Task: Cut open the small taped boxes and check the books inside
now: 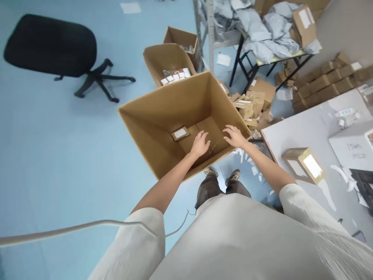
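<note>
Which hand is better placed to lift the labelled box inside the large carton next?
Probably the left hand: it appears nearer the labelled box; the right hand is toward the right side of the large carton.

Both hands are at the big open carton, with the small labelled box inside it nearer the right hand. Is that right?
No: in the head view, the small labelled box inside the big open carton is nearer the left hand, not the right hand.

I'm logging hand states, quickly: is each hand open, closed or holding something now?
Left hand: open, fingers slightly curled, no held item visible; nearest the small labelled box.
Right hand: open, no held item visible, at the large carton.
</note>
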